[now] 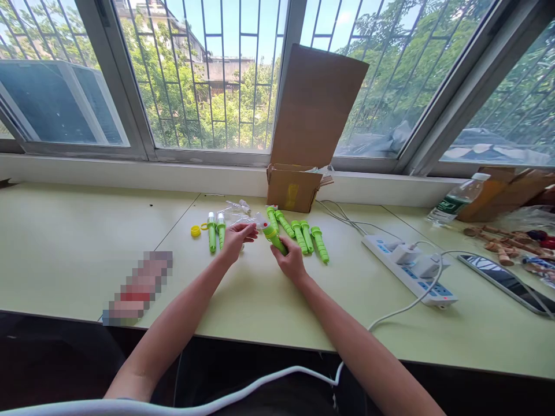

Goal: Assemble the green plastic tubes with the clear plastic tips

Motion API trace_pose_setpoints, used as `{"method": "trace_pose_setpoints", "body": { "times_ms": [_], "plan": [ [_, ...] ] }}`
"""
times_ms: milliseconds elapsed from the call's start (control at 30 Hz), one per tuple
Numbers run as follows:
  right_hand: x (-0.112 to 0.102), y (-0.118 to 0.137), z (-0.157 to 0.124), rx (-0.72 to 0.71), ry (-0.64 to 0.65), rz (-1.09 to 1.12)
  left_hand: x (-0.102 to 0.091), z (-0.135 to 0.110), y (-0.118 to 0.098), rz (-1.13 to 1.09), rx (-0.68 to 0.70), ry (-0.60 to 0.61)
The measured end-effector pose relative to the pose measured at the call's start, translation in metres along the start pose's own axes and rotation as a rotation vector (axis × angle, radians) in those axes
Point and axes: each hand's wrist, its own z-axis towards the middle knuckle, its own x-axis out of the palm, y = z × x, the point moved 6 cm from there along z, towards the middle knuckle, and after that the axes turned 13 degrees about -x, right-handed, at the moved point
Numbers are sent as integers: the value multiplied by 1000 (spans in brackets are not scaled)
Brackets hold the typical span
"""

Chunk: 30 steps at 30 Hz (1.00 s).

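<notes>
My right hand [289,261] is closed round a green ribbed handle [274,238] that has a white tip [261,221] pointing up and left. My left hand [237,236] pinches at that white tip with its fingers together. Several more green handles [309,238] lie in a row just right of my hands. Two finished green pieces with clear caps [215,230] lie to the left, beside a yellow ring [196,231]. Small clear and white parts [240,206] are scattered behind my left hand.
An open cardboard box [293,186] stands against the window sill behind the parts. A white power strip [407,269] with plugs and cables lies to the right, with a phone [507,283], a water bottle [456,199] and wooden pieces [498,242] beyond. A blurred patch [139,286] sits near the table's front edge.
</notes>
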Motion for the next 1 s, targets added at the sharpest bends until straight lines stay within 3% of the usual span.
{"method": "trace_pose_setpoints", "body": {
  "times_ms": [433, 1000],
  "plan": [
    [3, -5, -2, 13, 9, 11, -2, 2, 0, -149, -67, 65],
    [3, -4, -2, 28, 28, 4, -4, -3, -3, -94, -8, -61]
  ]
}}
